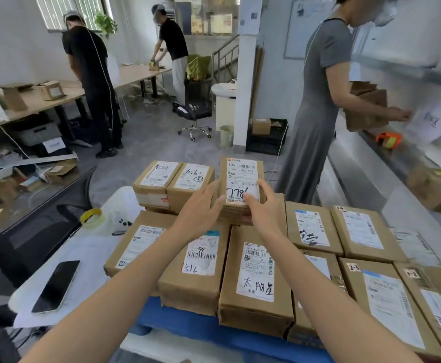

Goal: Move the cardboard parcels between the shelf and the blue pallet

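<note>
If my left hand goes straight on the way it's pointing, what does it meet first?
The raised cardboard parcel marked 778; the left hand seems to touch its left side now, though depth is unclear.

A blue pallet (214, 334) sits low in front. Brown cardboard parcels (256, 279) lie flat on it, touching side by side, some stacked. Just left is a white table (88, 258) with a black phone (56, 286) and a roll of tape (91, 217). The shelf (397, 158) on the right is blurry and seems to hold more boxes.
</note>
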